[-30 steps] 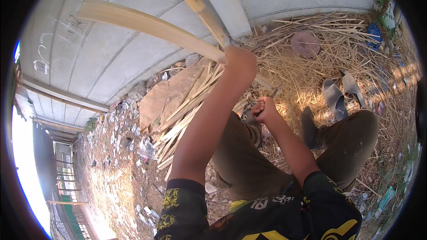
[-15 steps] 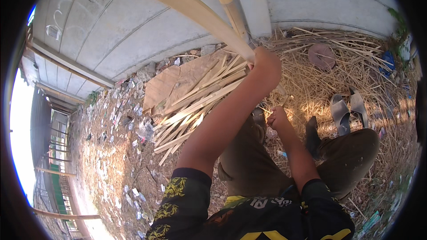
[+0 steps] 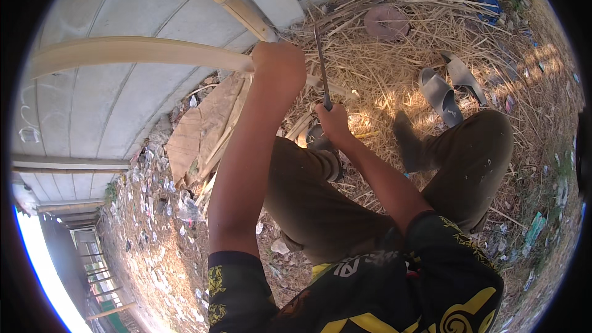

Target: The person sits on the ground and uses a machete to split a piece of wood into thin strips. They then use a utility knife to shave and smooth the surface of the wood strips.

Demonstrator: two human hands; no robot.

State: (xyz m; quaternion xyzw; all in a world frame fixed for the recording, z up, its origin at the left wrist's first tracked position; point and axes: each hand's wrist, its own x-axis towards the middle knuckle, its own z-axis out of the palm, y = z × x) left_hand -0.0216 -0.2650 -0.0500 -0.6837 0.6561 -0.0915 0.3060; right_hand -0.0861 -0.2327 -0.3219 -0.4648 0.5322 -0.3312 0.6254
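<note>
My left hand (image 3: 279, 65) is closed around a long pale bamboo strip (image 3: 142, 51). Most of the strip sticks out to the left, bending slightly in front of the wall, and a short end comes out on the right of the fist. In my right hand (image 3: 333, 122), lower and to the right, is a knife (image 3: 320, 55) with a long, narrow dark blade pointing up and away. The blade passes close to the strip's short end; whether they touch I cannot tell. My fingers hide most of the knife's handle.
Split strips lie on a brown sheet (image 3: 188, 126), partly behind my left arm. Straw-like shavings (image 3: 425, 43) cover the ground ahead, with a round brownish stone (image 3: 386, 21) and two grey sandals (image 3: 439, 95). A bamboo pole (image 3: 228, 3) leans by the concrete wall (image 3: 139, 6).
The strip has swung from pointing up and away to pointing left, with my left hand. My right hand has risen, and the knife blade now shows upright. The whole view has turned.
</note>
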